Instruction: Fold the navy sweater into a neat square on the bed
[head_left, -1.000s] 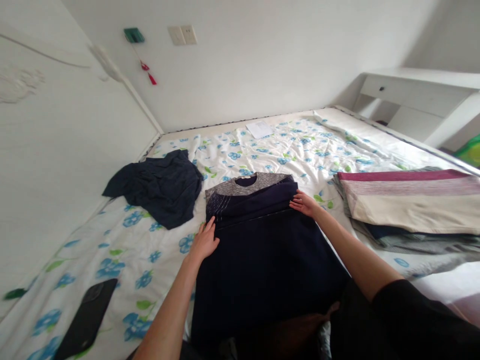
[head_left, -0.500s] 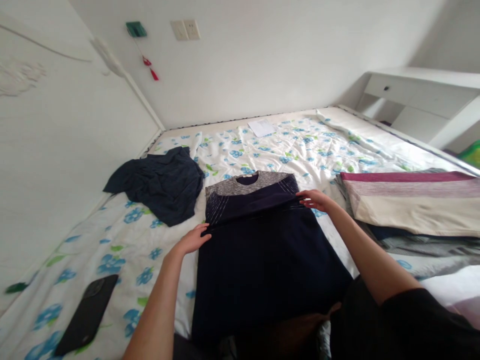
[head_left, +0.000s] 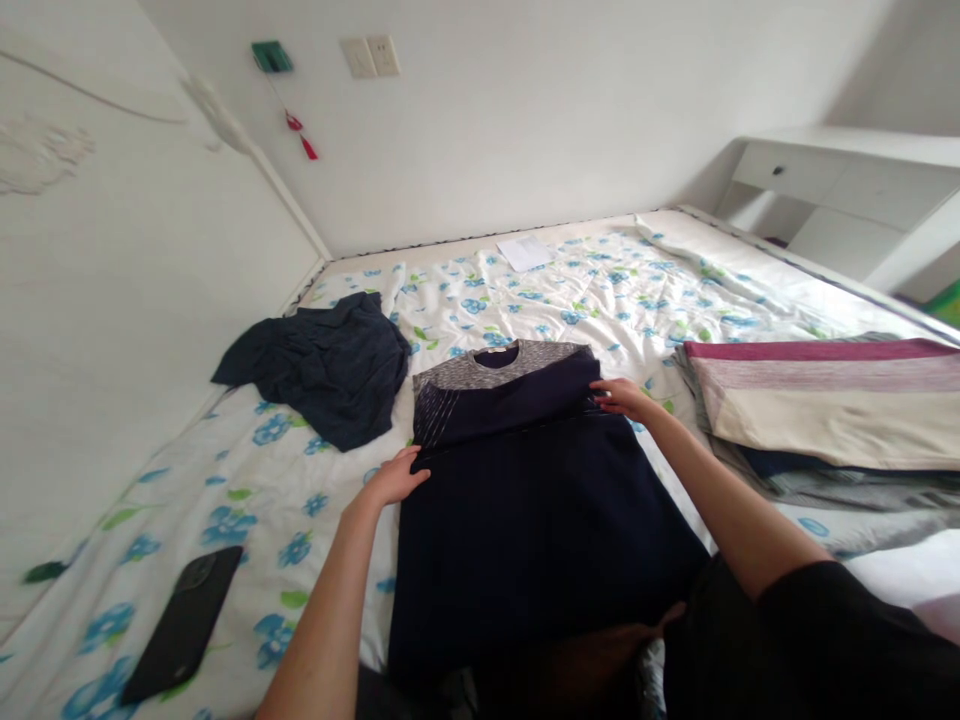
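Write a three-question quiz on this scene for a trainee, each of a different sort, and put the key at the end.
1. Multiple choice: Where are the left hand and right hand on the navy and grey top?
A) Both at the collar
B) One at each side edge
C) Both at the bottom hem

2. True or false: The black phone lies on the floral sheet, at the left of the picture.

3. Fill in: The uppermost piece of the folded pile has a ____ band along its far edge.

Key: 1. B; 2. true; 3. purplish red
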